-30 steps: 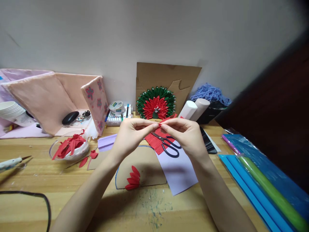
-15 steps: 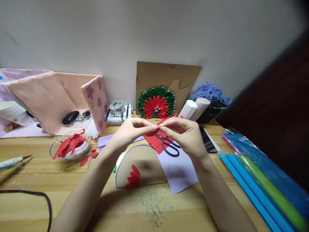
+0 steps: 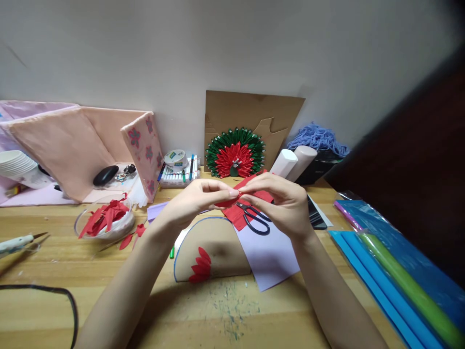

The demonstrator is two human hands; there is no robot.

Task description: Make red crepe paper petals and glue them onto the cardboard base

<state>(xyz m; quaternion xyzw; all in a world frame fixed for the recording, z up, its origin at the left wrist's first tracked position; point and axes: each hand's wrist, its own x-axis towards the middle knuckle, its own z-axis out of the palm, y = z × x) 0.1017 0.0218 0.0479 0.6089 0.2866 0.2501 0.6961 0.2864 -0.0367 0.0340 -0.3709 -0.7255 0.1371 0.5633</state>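
Fingertips of my left hand [image 3: 198,199] and my right hand [image 3: 285,201] meet in a pinch over the table's middle. Between them is a small red paper petal [image 3: 239,194], mostly covered by the fingers. Under my hands lies a red paper sheet [image 3: 235,216] with black-handled scissors [image 3: 257,224] on it. A cardboard half-circle [image 3: 225,242], edged in blue, rests nearer to me; several red petals [image 3: 201,266] fan out on its lower left. Lilac paper [image 3: 271,259] sits partly beneath the scissors and beside the half-circle.
On the left stand a bowl [image 3: 119,230] of red scraps and a glue gun [image 3: 16,245] with its black cable. Markers and tape [image 3: 176,160], a red and green peacock piece [image 3: 235,154] and white rolls [image 3: 285,164] line the back. Blue and green packs [image 3: 395,286] lie right.
My right hand has shifted slightly right, and its fingers have changed their hold at the pinch. A little more red paper shows between the hands. The table items stay put.
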